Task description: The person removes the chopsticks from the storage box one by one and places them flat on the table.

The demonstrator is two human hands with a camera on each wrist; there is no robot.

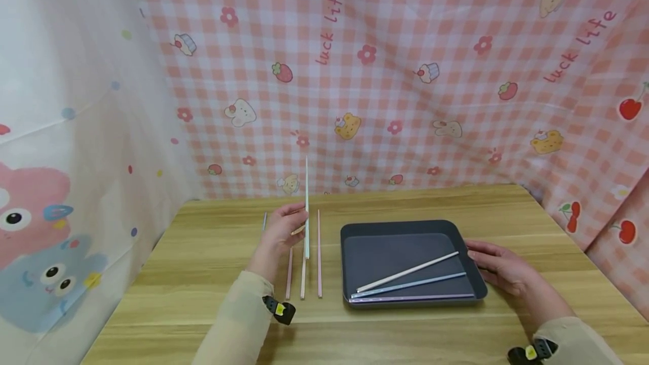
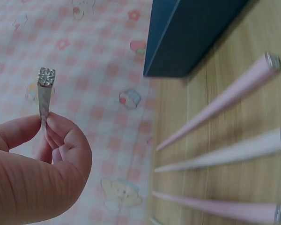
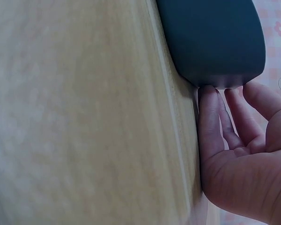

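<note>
My left hand pinches a pale green chopstick between thumb and fingers, raised above the table. In the left wrist view, its squared end sparkles with small studs. Below that hand lie a pink chopstick, a whitish chopstick and another pink chopstick, side by side. Part of a blue one shows just beyond the hand. My right hand touches the right side of a dark grey tray with extended fingertips. Inside the tray lie white, blue and purple chopsticks.
The wooden table runs back to a pink checked curtain. A white printed cloth hangs at the left, and cherry-printed cloth at the right. The tray's raised walls stand right of the loose chopsticks.
</note>
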